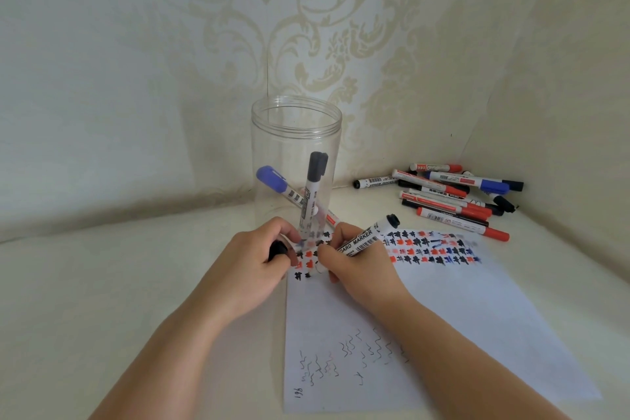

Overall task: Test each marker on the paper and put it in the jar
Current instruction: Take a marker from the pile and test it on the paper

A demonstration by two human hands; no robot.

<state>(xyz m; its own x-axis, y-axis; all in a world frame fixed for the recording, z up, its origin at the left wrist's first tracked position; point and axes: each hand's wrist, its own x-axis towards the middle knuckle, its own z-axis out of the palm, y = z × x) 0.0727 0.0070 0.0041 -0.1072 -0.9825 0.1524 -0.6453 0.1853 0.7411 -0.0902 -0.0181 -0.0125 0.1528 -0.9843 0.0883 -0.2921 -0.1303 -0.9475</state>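
My right hand (354,261) grips a white board marker (370,237) with a black end, its tip down on the white paper (460,310) near the paper's top left corner. My left hand (252,259) rests beside it at the paper's edge, closed on a black marker cap (276,249). Rows of black, red and blue marks run across the top of the paper. Just behind my hands stands the clear plastic jar (296,133), open at the top, with a blue-capped marker (272,181), a black-capped marker (315,174) and a red one leaning inside.
A pile of several red, blue and black markers (450,194) lies at the back right, in the corner by the patterned wall. Faint squiggles and a handwritten number mark the paper's near end. The surface is a pale cloth.
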